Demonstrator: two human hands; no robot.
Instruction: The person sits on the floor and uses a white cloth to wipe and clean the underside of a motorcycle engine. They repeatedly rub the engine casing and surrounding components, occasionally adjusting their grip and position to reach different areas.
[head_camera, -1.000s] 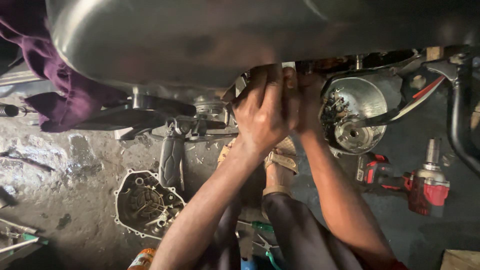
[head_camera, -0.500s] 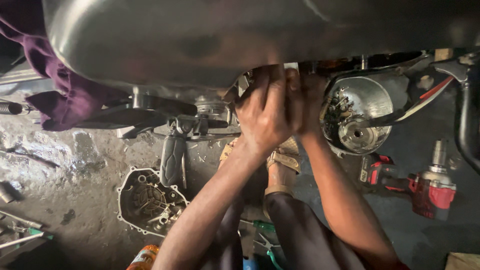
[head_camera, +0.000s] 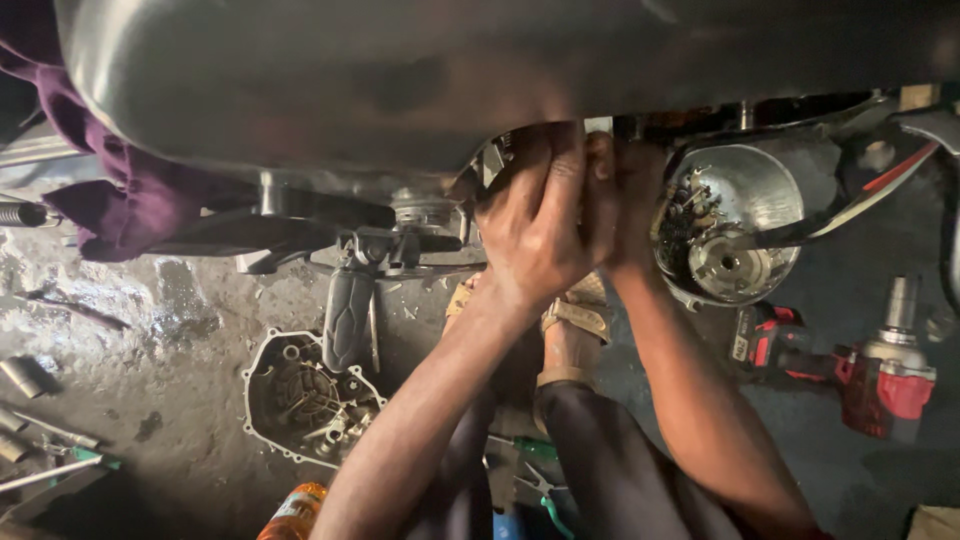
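Both hands were up under the tank (head_camera: 400, 80) of a motorcycle, pressed close together at the top of the engine (head_camera: 480, 180). The left hand (head_camera: 535, 225) lay in front, its fingers (head_camera: 560, 165) curled and closed over a small part hidden in the gap where tank meets engine; the right hand (head_camera: 625, 205) sat just behind it, touching it, and whether it was gripping anything could not be told — the left hand covered it.

The step in hand looked like working a fitting loose or home by feel, in a place the eyes could not reach. The next move would call for a steady grip and a small turn or pull, with care not to drop the piece among the parts below.

To the right of the hands the open round housing (head_camera: 730, 235) showed its hub and wiring. On the floor (head_camera: 130, 400) lay an engine cover (head_camera: 300, 400), inner side up, just under the footpeg (head_camera: 345, 315). A red power tool (head_camera: 850, 375) lay well to the right, a purple cloth (head_camera: 120, 190) hung at the left, and a sandalled foot (head_camera: 570, 325) rested between the forearms.

Against the frames a second and half a second before, the hands had hardly shifted — same spot, same close clasp. Only the view had drifted slightly, so the cover and the power tool sat a little differently in the picture.
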